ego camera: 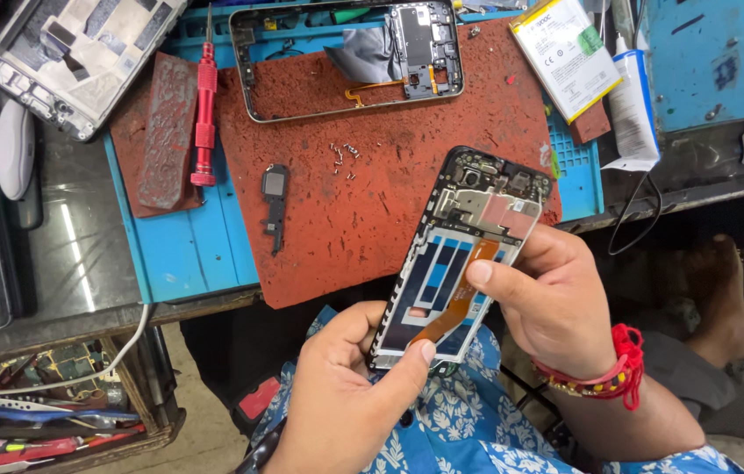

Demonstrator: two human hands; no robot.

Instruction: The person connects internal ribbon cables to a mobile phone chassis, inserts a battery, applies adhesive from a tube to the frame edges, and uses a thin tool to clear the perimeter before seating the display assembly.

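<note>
Both hands on opened phone frame (455, 263), above lap.
I see left hand (346, 395) pinching its lower end, thumb closed on the edge; right hand (556, 298) grips the side, thumb pressing orange flex cable (460, 298). Long axis runs up-away from the left grip.

The scene is evenly and brightly lit. A streak of glare is seen left of the red mat (372, 211). Slight softness is noticed towards the corners.

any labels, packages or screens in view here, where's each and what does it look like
White flat rectangular phone battery: top right on the red mat, label with green patch and yellow edge.
White glue tube: right of the battery, printed label.
Opened black phone frame: held in left hand and right hand, insides up, no screen showing.
</note>
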